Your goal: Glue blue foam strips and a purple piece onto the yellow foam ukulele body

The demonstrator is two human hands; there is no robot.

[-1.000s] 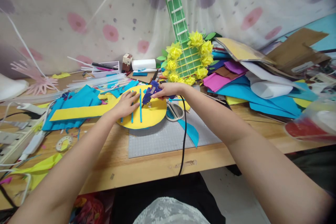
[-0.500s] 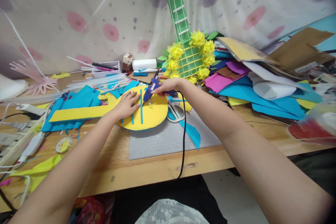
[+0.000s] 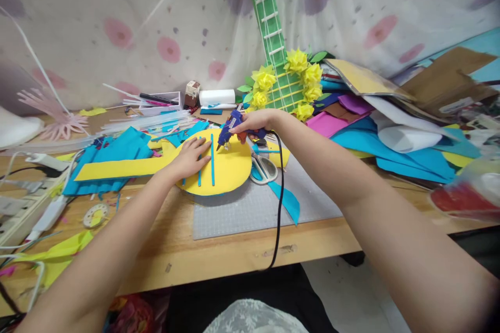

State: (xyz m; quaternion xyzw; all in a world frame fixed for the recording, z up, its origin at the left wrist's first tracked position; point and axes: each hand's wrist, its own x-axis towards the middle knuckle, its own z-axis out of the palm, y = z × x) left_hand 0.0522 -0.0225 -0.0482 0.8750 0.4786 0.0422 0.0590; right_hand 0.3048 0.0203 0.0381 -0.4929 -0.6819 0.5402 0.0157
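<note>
A yellow guitar-shaped cutout (image 3: 230,171) lies on the table, its long neck pointing left and several thin blue strips (image 3: 213,160) running across its body. My left hand (image 3: 190,157) rests flat on the body with fingers spread, partly covering the strips. My right hand (image 3: 253,124) grips a blue glue gun (image 3: 227,129). Its nozzle points down at the yellow surface, just right of the rightmost full strip; whether it touches I cannot tell. The gun's black cord (image 3: 279,203) hangs over the table edge. Grey-handled scissors (image 3: 264,169) lie right of the cutout.
A grey cutting mat (image 3: 234,221) lies under the cutout, with a blue scrap (image 3: 287,203) on it. Behind stands a green paper guitar (image 3: 273,36) with yellow flowers. Coloured sheets (image 3: 390,140) pile up at right. A power strip (image 3: 15,213) and blue crepe paper (image 3: 113,158) are at left.
My right hand has raised the glue gun slightly, and its nozzle shows more plainly. My left hand stays on the cutout. The whole view has shifted a little.
</note>
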